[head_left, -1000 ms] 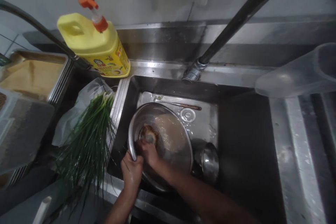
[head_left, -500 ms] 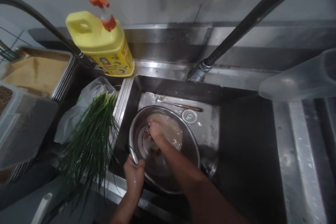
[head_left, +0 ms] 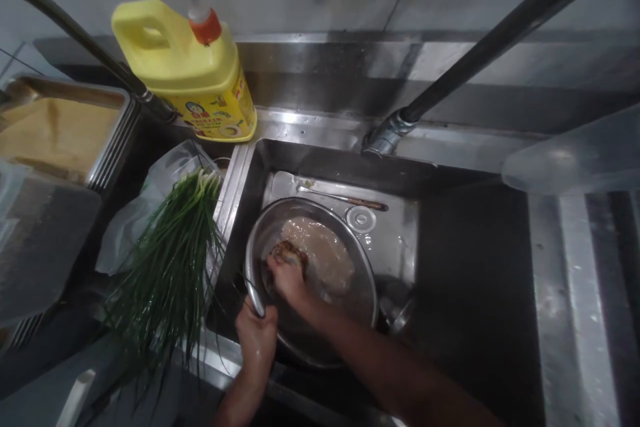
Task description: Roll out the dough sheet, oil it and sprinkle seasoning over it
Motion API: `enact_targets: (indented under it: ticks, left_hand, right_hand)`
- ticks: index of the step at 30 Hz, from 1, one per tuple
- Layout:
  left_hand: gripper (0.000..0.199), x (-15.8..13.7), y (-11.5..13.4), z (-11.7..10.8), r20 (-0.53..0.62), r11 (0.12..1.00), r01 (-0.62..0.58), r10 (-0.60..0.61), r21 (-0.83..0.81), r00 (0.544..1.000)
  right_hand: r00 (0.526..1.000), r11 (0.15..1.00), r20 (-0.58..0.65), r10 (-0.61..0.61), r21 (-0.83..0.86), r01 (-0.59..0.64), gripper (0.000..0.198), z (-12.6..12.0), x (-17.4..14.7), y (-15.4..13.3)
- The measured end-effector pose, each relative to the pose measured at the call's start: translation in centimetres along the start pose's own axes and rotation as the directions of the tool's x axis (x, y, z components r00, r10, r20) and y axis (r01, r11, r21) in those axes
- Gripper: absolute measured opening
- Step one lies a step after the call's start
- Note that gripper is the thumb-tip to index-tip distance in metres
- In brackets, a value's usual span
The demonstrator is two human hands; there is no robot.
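Note:
A large round metal bowl (head_left: pixel 361 260) sits tilted in the sink, with cloudy, pale brown liquid (head_left: pixel 323 255) pooled inside. My left hand (head_left: pixel 257 333) is closed around its rim at the near left. Inside the bowl, my right hand (head_left: pixel 289 279) grips a brown, mottled wad like a scouring pad (head_left: pixel 291 251) against the left part of the bottom. The fingers partly cover this wad, so its exact kind is unclear.
Left of the sink (head_left: pixel 340 159) lie long green chives (head_left: pixel 170 253) on a plastic bag (head_left: pixel 125 227). Behind stands a yellow pump jug (head_left: pixel 190 73). A long-handled turner (head_left: pixel 345 199) and a round lid (head_left: pixel 361 219) lie beyond the bowl. A faucet (head_left: pixel 395 130) rises behind.
My right hand has moved slightly left and nearer within the bowl, and the brown wad shows more clearly. My left hand stays on the rim. The view has shifted a little.

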State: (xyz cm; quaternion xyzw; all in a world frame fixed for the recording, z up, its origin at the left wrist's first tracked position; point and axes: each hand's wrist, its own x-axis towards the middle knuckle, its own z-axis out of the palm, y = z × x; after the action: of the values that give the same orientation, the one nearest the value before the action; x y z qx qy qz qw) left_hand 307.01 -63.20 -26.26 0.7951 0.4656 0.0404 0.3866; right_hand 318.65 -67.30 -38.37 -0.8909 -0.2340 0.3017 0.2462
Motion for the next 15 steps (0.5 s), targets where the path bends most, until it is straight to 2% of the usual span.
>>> enact_targets:
  ticks: [1,5,10,15]
  left_hand:
    - [0.007,0.1,0.0,0.0,0.018,1.0,0.013,-0.012,-0.012,1.0]
    - [0.008,0.1,0.1,0.0,0.054,0.999,0.039,-0.038,-0.021,0.998]
    - [0.007,0.2,0.5,-0.1,0.029,1.0,0.012,-0.011,-0.019,1.0]
    - [0.007,0.1,0.5,-0.1,0.052,0.998,0.032,-0.029,-0.061,0.998]
  right_hand:
    - [1.0,1.0,0.006,0.001,-0.002,-0.001,0.024,0.0,0.0,0.1]
    - [0.986,0.986,0.006,0.164,-0.034,-0.164,0.032,-0.4,0.5,0.0]
    - [0.999,1.0,0.045,0.027,-0.002,-0.027,0.028,-0.6,0.1,-0.8]
    - [0.985,0.987,0.055,0.163,-0.025,-0.161,0.03,-1.2,0.7,-0.7]
